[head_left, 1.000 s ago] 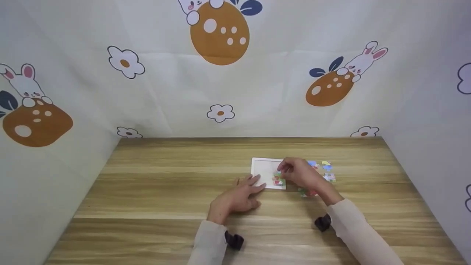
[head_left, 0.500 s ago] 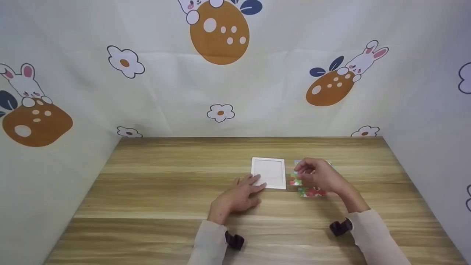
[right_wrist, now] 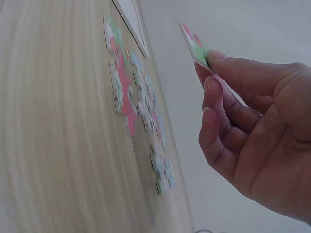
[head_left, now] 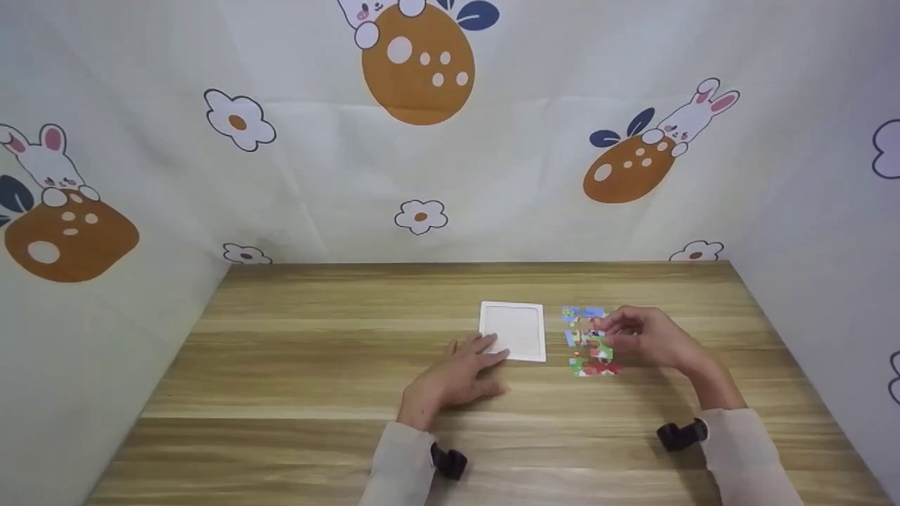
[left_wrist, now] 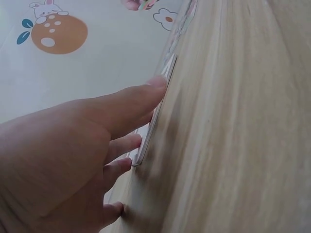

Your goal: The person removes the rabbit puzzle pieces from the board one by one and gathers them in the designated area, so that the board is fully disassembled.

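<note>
A white square puzzle tray (head_left: 512, 305) lies on the wooden table. The fingers of my left hand (head_left: 457, 374) are spread and touch its lower left corner; in the left wrist view the left hand (left_wrist: 73, 141) reaches to the tray's edge. With thumb and fingertips, my right hand (head_left: 650, 339) pinches a green, red and white puzzle piece (right_wrist: 193, 42), raised off the table. Beneath and beside that hand lie several loose colourful puzzle pieces (head_left: 587, 368), to the right of the tray. In the head view the right hand covers some of them.
The wood-grain table (head_left: 316, 365) runs back to a pale cloth wall (head_left: 316, 161) printed with rabbits, oranges and flowers. A black wrist camera (head_left: 450, 461) sits by the left sleeve, and another wrist camera (head_left: 680, 436) by the right.
My right hand has moved right, carrying the puzzle piece from over the tray's right side to above the loose pieces. The left hand has stayed nearly still at the tray corner.
</note>
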### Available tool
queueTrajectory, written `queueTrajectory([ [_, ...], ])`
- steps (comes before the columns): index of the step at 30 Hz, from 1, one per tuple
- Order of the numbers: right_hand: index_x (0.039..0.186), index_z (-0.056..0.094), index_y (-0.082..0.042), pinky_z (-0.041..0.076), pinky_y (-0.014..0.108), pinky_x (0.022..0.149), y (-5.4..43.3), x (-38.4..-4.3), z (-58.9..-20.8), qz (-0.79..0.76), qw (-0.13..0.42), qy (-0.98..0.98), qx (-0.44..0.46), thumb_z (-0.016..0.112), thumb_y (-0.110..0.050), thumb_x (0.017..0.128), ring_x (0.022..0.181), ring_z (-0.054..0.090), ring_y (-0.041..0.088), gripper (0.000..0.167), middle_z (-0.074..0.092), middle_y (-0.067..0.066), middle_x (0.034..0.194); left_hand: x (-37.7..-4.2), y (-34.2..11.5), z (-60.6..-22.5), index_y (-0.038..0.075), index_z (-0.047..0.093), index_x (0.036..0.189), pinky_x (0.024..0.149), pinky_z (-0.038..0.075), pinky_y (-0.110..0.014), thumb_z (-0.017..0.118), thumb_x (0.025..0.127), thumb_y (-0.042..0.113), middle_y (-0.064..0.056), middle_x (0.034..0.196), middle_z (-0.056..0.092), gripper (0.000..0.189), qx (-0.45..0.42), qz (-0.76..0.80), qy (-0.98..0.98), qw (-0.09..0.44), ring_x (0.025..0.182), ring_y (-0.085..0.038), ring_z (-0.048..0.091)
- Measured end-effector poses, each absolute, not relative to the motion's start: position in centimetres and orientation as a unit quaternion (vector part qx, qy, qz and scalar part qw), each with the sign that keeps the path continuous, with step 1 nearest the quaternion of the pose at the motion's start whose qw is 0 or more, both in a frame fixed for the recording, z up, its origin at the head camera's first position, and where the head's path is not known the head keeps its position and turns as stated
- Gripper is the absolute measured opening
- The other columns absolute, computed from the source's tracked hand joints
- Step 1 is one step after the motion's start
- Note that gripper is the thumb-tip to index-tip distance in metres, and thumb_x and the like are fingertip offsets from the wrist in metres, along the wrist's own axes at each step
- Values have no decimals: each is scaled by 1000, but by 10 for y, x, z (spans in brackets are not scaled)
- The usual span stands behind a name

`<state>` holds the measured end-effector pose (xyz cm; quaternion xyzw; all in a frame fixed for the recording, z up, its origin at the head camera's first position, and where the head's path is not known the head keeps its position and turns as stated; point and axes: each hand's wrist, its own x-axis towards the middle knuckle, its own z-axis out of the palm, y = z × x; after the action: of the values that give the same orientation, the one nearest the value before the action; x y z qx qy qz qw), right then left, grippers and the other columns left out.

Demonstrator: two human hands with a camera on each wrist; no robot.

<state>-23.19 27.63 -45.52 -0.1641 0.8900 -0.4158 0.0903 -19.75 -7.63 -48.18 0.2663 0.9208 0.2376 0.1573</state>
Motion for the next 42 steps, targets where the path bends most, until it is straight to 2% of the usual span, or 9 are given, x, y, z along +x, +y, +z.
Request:
queueTrajectory([
  [10, 110, 69, 0, 53, 18, 77, 309, -234, -462, -424, 136, 884, -143, 72, -14, 91, 89, 64, 8, 24, 72, 12, 101, -197, -77, -482, 23, 44, 152, 128, 11, -55, 56, 101, 41, -5, 168, 24, 56, 256, 236, 922, 168, 157, -28, 16],
  [16, 113, 67, 3, 54, 18, 77, 317, -234, -466, -440, 166, 871, -141, 71, -10, 90, 88, 65, 6, 27, 71, 14, 102, -195, -78, -484, 23, 45, 152, 128, 10, -54, 57, 101, 40, -4, 168, 24, 56, 249, 236, 924, 170, 157, -27, 17],
  [23, 111, 67, 4, 54, 21, 70, 324, -235, -472, -437, 196, 870, -121, 70, -7, 91, 83, 63, 8, 23, 71, 8, 98, -197, -76, -482, 23, 44, 153, 128, 8, -54, 56, 101, 40, -3, 168, 22, 55, 247, 240, 922, 177, 157, -27, 16],
  [31, 111, 68, 4, 53, 19, 73, 326, -233, -472, -425, 201, 875, -113, 73, -8, 89, 87, 62, 10, 25, 70, 10, 103, -197, -76, -482, 26, 43, 153, 128, 6, -53, 56, 101, 38, -1, 169, 21, 55, 247, 244, 920, 179, 157, -25, 16],
  [37, 111, 66, 8, 53, 17, 75, 329, -232, -472, -440, 200, 865, -134, 74, -7, 88, 86, 62, 6, 29, 70, 11, 100, -197, -75, -483, 23, 44, 152, 127, 11, -55, 56, 101, 35, -4, 168, 25, 54, 263, 227, 924, 159, 156, -30, 19],
  [42, 110, 65, 8, 53, 17, 75, 329, -232, -473, -444, 196, 864, -130, 74, -5, 87, 85, 62, 7, 28, 69, 9, 98, -197, -74, -485, 23, 47, 151, 127, 14, -55, 57, 101, 32, -4, 167, 27, 52, 261, 224, 927, 148, 156, -30, 21],
])
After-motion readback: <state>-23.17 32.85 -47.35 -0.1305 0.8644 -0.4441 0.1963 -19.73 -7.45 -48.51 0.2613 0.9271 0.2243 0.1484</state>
